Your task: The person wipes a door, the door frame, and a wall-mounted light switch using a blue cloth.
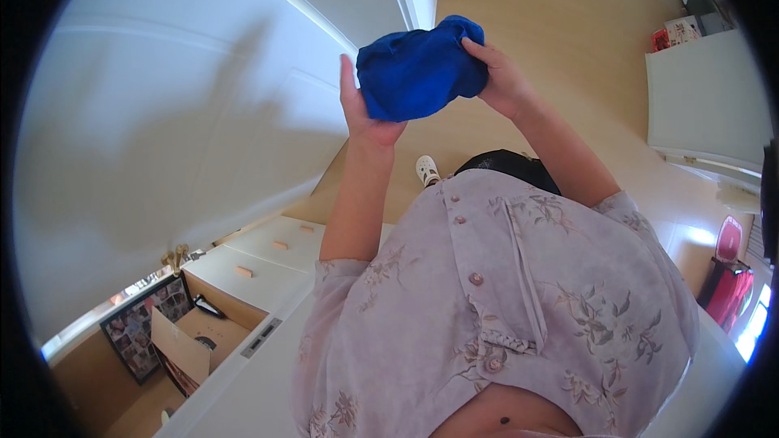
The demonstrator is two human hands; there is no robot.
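Note:
A folded or bunched piece of blue cloth (420,76) is held out in front of me between both hands. My left hand (368,112) supports it from the near left side, with the thumb up along its edge and the fingers hidden beneath. On the far right side, my right hand (496,76) grips the cloth, the thumb pressed on top and the fingers out of sight underneath. The cloth hangs in the air, near the edge of a white door panel (292,91).
White drawers with wooden pulls (243,272) stand at lower left, near a framed photo collage (146,328) and a cardboard piece (179,340). A white cabinet (700,97) is at right. A red case (724,295) stands farther down. My white shoe (427,169) is on the wooden floor (548,6).

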